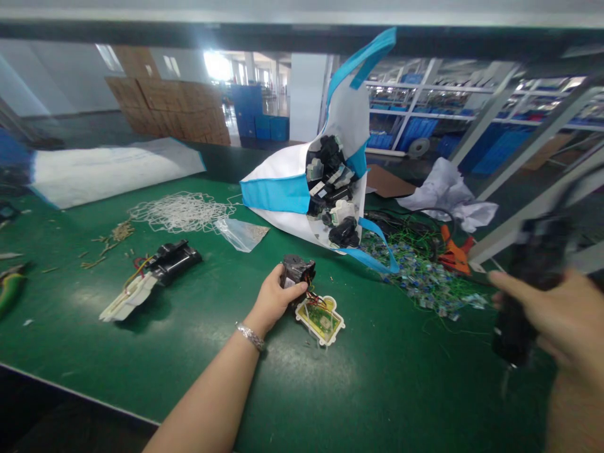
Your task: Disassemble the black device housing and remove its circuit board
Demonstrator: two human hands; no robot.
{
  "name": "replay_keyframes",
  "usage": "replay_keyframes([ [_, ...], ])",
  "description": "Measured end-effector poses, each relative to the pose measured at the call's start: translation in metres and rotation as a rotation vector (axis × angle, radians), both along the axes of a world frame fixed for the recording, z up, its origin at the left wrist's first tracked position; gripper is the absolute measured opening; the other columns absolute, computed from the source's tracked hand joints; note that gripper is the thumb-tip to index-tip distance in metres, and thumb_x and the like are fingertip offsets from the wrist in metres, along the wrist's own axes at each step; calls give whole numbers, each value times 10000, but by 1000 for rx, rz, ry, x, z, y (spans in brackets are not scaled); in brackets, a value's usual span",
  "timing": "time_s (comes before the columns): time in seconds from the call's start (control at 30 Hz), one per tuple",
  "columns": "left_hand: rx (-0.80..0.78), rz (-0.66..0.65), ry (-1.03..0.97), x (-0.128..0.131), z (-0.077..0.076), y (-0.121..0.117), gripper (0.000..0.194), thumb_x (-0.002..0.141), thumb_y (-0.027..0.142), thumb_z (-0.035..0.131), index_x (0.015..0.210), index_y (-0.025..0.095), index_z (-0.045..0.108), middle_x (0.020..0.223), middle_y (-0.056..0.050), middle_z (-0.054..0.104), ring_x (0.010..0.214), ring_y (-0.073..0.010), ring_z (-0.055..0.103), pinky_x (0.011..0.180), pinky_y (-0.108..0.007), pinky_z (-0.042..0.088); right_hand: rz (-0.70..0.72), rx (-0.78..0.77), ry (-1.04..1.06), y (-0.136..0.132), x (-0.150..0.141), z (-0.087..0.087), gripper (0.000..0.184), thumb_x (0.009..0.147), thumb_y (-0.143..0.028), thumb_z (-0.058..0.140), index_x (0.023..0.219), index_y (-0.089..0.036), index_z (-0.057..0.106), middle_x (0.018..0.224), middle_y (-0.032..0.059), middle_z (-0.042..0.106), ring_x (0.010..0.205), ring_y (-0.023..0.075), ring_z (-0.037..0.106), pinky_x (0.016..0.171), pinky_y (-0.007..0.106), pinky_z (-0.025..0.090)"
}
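Observation:
My left hand [276,296] grips a black motor-like unit [299,269] on the green bench. Red and dark wires join this unit to a green circuit board [325,319] in a small white housing, lying just below my fingers. At the right my right hand [561,308] is wrapped round a black electric screwdriver [516,314], its thin bit pointing down; both are blurred by motion. A similar black unit [174,259] with a white part [129,297] wired to it lies at the left.
A white and blue bag [276,189] full of black and white parts leans open at the back. Nearby are white cord [184,211], a clear plastic bag [243,234], loose screws [120,233], green-handled pliers [12,289], wire scraps [436,283] and an orange clamp [455,251].

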State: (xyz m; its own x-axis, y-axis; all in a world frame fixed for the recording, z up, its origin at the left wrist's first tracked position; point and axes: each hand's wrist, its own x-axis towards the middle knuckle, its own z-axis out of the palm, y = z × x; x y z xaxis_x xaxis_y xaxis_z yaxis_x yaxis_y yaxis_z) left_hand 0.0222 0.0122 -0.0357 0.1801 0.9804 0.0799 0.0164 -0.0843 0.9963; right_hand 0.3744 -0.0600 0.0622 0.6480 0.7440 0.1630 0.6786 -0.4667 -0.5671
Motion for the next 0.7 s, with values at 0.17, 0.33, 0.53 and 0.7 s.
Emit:
replay_keyframes([
  [0.17,-25,-7,-45,1,1,0,443,647,331,668,998,119,500,837,-16,572,706,-125,513,635,-201,402,125,-574,-228,13,11,-40,174,812,-229,563,894,-97,483,770,124,530,675,229,542,554,274,400],
  [0.33,-39,-27,-94,2,2,0,459,641,323,669,1013,123,490,841,-14,569,707,-122,516,644,-204,405,124,-396,-549,4,-32,-40,246,874,-270,425,978,-66,515,898,225,467,851,376,475,612,376,391],
  [0.53,10,-19,7,0,2,-1,456,639,374,669,975,118,498,788,-5,561,671,-115,502,627,-210,402,1021,-42,-387,-5,-164,-46,122,765,-191,677,826,-182,572,881,39,493,834,198,474,727,291,395],
  [0.7,114,62,316,0,-1,1,406,656,408,650,915,126,516,777,-13,560,681,-137,500,632,-238,402,1147,-97,-521,-10,-202,-72,269,638,-189,790,735,-146,543,845,56,491,825,233,449,730,339,363],
])
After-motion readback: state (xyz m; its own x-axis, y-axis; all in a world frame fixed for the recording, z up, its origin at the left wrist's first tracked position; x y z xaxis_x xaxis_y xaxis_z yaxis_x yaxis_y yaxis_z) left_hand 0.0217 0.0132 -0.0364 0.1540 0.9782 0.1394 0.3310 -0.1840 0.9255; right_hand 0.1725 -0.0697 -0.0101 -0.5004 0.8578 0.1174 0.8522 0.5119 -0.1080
